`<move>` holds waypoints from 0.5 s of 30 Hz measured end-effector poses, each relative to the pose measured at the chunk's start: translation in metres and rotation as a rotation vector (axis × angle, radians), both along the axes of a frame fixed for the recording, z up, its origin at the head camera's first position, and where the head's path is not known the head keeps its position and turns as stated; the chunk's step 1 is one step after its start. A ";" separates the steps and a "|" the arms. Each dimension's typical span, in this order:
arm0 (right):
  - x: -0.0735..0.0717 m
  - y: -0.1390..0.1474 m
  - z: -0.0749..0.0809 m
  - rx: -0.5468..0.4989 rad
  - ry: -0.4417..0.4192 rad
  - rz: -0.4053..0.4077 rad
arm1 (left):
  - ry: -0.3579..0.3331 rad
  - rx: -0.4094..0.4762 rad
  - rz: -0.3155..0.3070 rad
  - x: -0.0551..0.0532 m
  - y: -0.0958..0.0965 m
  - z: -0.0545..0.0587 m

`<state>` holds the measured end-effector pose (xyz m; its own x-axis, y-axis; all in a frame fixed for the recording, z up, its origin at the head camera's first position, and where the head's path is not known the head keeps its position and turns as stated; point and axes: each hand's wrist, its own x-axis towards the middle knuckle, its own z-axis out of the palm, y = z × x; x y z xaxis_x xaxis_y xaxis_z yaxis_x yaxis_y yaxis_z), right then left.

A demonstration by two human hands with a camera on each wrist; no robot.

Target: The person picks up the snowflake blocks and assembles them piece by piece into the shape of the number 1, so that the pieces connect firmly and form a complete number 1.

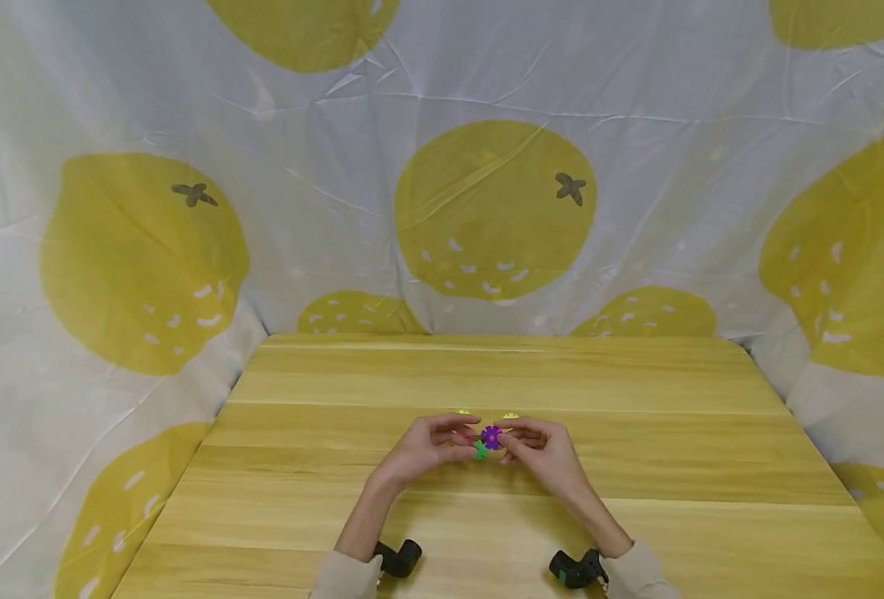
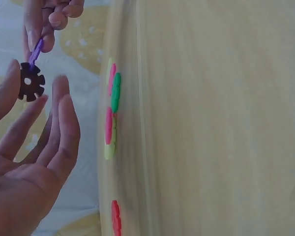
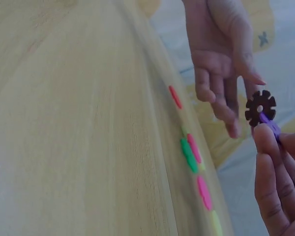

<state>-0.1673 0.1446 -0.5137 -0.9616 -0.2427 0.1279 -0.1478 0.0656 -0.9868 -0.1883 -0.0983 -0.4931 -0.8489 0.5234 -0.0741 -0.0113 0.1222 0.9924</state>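
In the left wrist view, my left hand (image 2: pixel 34 162) pinches a dark brown notched disc (image 2: pixel 32 81) between thumb and index finger, its other fingers extended. My right hand (image 3: pixel 280 182) pinches a purple notched disc (image 3: pixel 271 125) at its edge. The two discs meet at their rims, the purple one set crosswise to the brown one. From the head view, both hands come together over the middle of the table, and the purple disc (image 1: pixel 491 438) faces the camera between the left hand (image 1: pixel 428 447) and the right hand (image 1: pixel 545 453).
Loose discs lie on the wooden table (image 1: pixel 322 374) beneath and beyond the hands: a green one (image 1: pixel 480 451), a red one (image 2: pixel 116 217), pink ones (image 3: pixel 204 192) and yellow ones (image 1: pixel 511 416). A lemon-print cloth (image 1: pixel 322 208) hangs behind and beside the table.
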 end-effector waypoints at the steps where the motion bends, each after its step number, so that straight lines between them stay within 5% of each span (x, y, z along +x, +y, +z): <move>1: 0.001 -0.001 -0.001 -0.004 -0.005 -0.008 | 0.048 -0.027 0.007 0.001 0.001 0.001; 4: 0.002 -0.005 -0.002 -0.030 -0.018 -0.020 | 0.195 -0.083 0.028 0.003 0.005 0.003; 7: 0.003 -0.010 -0.003 -0.061 -0.035 -0.026 | 0.271 -0.106 0.063 0.004 0.009 0.004; 15: 0.003 -0.016 -0.005 -0.030 -0.082 -0.062 | 0.304 -0.141 0.124 0.006 0.008 -0.004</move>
